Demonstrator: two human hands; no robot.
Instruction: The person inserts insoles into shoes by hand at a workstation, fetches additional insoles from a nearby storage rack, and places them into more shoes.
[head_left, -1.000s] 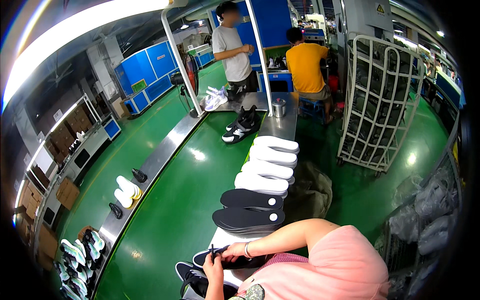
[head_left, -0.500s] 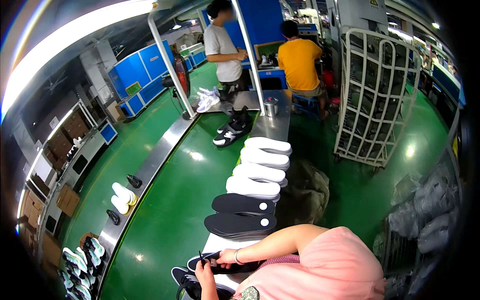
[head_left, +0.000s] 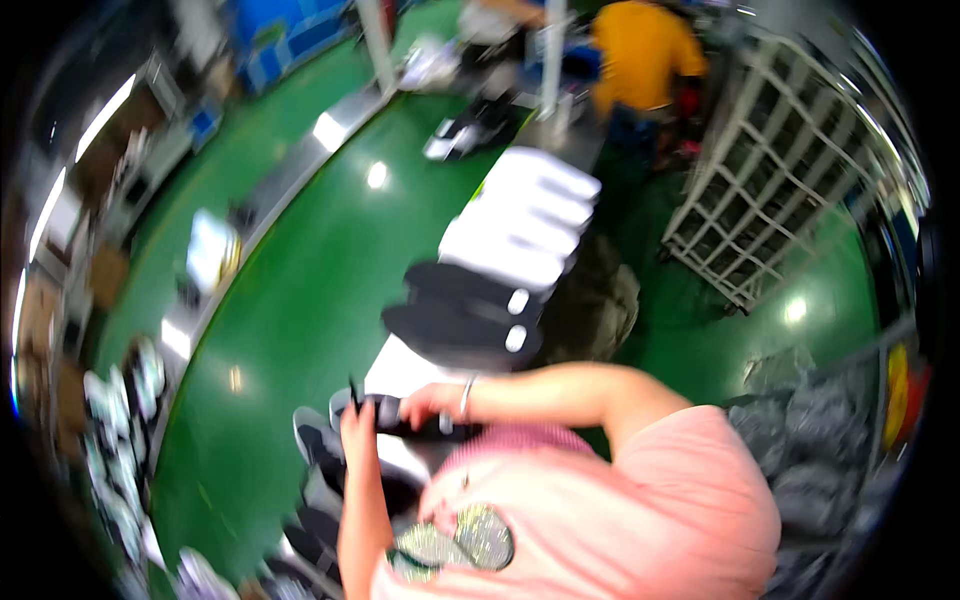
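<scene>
My left hand (head_left: 359,428) is closed on the front part of a black shoe (head_left: 388,412), and a thin dark piece sticks up by its fingers. My right hand (head_left: 431,403), with a bracelet at the wrist, has its fingers curled at the same shoe's opening; motion blurs the fingertips. Another dark shoe with a pale sole edge (head_left: 312,432) lies just to the left. Beyond my hands, stacks of black insoles (head_left: 455,335) with white round spots lie on the narrow table, and white insoles (head_left: 520,222) are lined up farther along.
A metal-edged line (head_left: 270,180) curves along the left, carrying several shoes (head_left: 125,440). At the far end are dark shoes (head_left: 470,130) and a person in yellow (head_left: 645,55). A white wire cage cart (head_left: 760,180) and grey plastic bags (head_left: 800,420) are at right.
My view has tilted downward and the picture is now blurred, so the table and hands appear higher and farther left. Both hands stay at the same shoe.
</scene>
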